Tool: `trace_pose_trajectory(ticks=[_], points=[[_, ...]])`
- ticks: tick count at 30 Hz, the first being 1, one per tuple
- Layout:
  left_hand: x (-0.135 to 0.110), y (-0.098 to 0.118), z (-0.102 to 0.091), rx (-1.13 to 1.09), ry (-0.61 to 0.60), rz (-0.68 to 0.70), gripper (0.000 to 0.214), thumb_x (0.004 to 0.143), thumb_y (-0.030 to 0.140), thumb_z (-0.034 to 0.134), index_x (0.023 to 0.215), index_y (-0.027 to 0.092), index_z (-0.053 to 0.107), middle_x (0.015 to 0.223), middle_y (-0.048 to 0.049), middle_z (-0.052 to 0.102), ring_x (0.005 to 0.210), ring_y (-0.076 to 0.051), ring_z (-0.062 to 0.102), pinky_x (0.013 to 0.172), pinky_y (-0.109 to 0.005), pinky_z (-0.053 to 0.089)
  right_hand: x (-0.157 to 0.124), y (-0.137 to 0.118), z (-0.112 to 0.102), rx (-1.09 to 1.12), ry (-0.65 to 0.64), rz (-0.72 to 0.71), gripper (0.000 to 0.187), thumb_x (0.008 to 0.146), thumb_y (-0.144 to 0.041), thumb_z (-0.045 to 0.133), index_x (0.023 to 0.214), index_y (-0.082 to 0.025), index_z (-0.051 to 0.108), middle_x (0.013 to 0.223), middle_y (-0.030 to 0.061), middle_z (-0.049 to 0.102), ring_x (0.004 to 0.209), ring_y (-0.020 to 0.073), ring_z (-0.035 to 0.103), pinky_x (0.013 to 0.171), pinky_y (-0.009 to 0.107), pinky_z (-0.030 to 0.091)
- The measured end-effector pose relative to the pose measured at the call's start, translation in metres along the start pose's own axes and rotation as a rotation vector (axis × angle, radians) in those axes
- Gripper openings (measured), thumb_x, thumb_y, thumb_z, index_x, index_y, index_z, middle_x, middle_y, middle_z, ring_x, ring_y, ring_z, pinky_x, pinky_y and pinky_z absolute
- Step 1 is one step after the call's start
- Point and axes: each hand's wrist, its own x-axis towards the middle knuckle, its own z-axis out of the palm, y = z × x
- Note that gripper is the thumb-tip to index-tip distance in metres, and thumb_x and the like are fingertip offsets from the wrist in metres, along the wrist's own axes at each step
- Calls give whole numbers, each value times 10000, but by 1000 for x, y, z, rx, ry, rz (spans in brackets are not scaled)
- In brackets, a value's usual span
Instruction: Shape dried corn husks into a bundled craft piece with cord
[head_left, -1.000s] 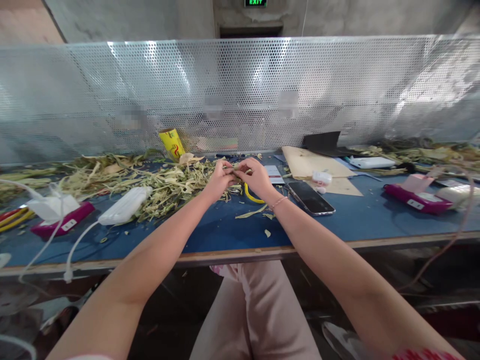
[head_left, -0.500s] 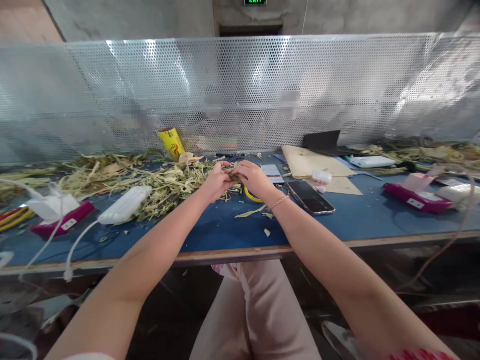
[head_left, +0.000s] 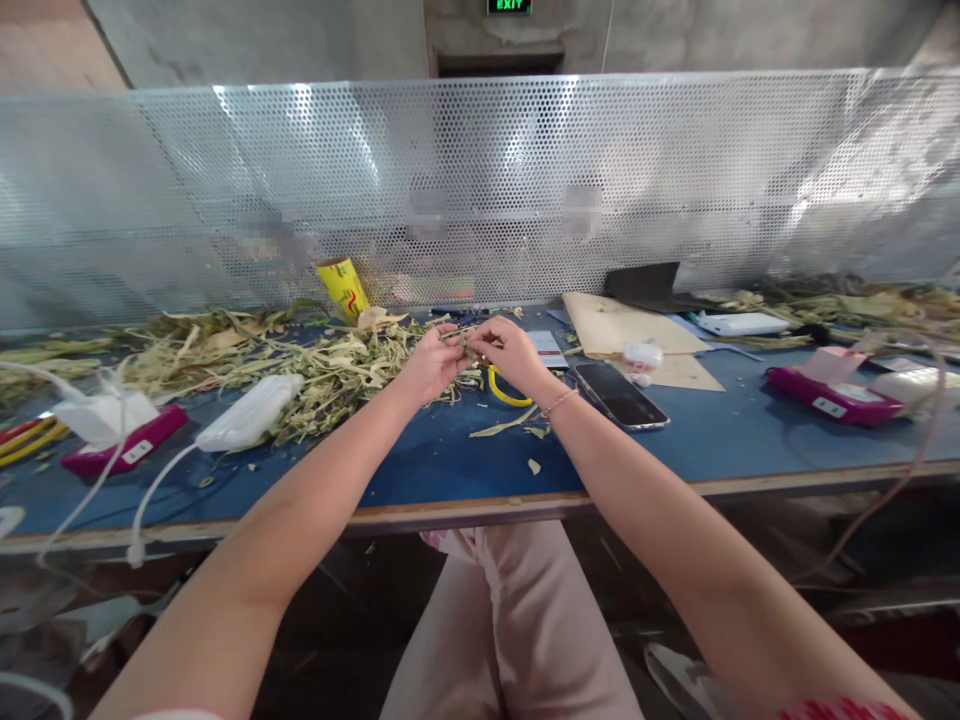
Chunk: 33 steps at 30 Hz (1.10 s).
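My left hand (head_left: 436,362) and my right hand (head_left: 510,352) meet over the blue table (head_left: 450,465), fingertips nearly together. Between them is a small piece of dried plant (head_left: 466,346), greenish and partly hidden by the fingers. Both hands are closed on it in a pinch. Left of my hands spreads a heap of dried, pale green plant stalks and leaves (head_left: 341,375). The yellow handle loop of what may be scissors (head_left: 510,392) lies just below my right hand; the rest of it is hidden.
A black phone (head_left: 622,395) and brown paper (head_left: 626,325) lie to the right. At the left are a white power bank (head_left: 251,410) and a magenta socket block (head_left: 127,442) with cables. A yellow tube (head_left: 343,288) stands tilted before the perforated metal screen (head_left: 480,150).
My right hand has drawn slightly back and up, its fingers lifting a little apart from the left. More of the yellow loop shows. My left hand has hardly moved.
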Motion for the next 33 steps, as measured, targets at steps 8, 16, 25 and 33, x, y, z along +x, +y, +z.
trace_pose_trajectory(ticks=[8, 16, 25, 33], points=[[9, -9, -8, 29, 148, 20, 267, 661, -65, 513, 808, 153, 463, 692, 23, 582, 664, -70, 606, 869, -317, 489, -1, 4, 8, 43, -4, 82, 12, 697, -192, 573, 708, -186, 569, 776, 16, 545, 701, 128, 534, 682, 298, 461], [2, -6, 1, -30, 131, 16, 199, 701, -44, 497, 779, 104, 605, 720, -31, 667, 688, -87, 635, 903, -321, 473, -4, -2, 7, -96, 70, 19, 60, 710, -151, 524, 734, -178, 572, 779, 21, 555, 663, 116, 518, 627, 262, 447], [1, -13, 7, -115, 170, 50, 193, 705, -55, 500, 727, 100, 613, 679, -36, 675, 672, -100, 645, 911, -348, 473, -3, 1, 7, -90, 192, 89, 57, 687, -177, 509, 702, -181, 564, 702, 2, 572, 618, 113, 524, 621, 258, 445], [0, -17, 12, -146, 248, 25, 212, 727, -65, 457, 699, 90, 599, 647, -36, 666, 628, -102, 640, 887, -345, 488, -3, 0, 7, -138, 196, 143, 78, 635, -119, 493, 603, -176, 535, 664, -6, 534, 607, 110, 505, 614, 251, 428]])
